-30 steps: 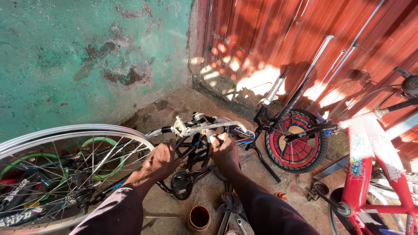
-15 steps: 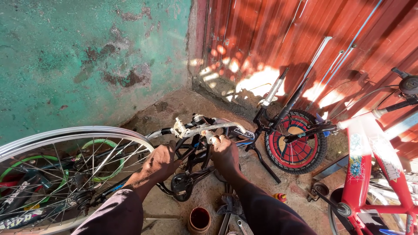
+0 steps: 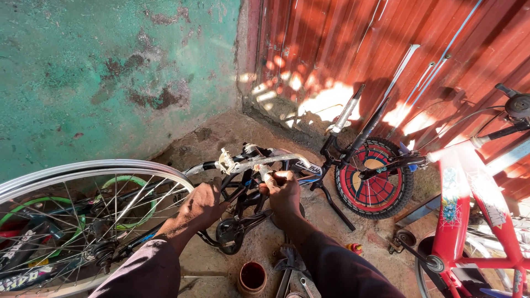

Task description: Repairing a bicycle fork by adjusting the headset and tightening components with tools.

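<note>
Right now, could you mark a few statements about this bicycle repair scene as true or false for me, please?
1. The right hand grips a part of the upturned black bicycle frame. True.
2. The small wheel with the red disc lies flat on the ground. False: it stands upright near the red metal wall.
3. A large spoked wheel is at the left. True.
4. The left hand holds the small brown pot. False: the pot sits on the ground, and the hand rests on the frame.

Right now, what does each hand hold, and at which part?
The left hand grips the black bicycle frame at a tube. The right hand grips the silver crank arm near its end.
</note>
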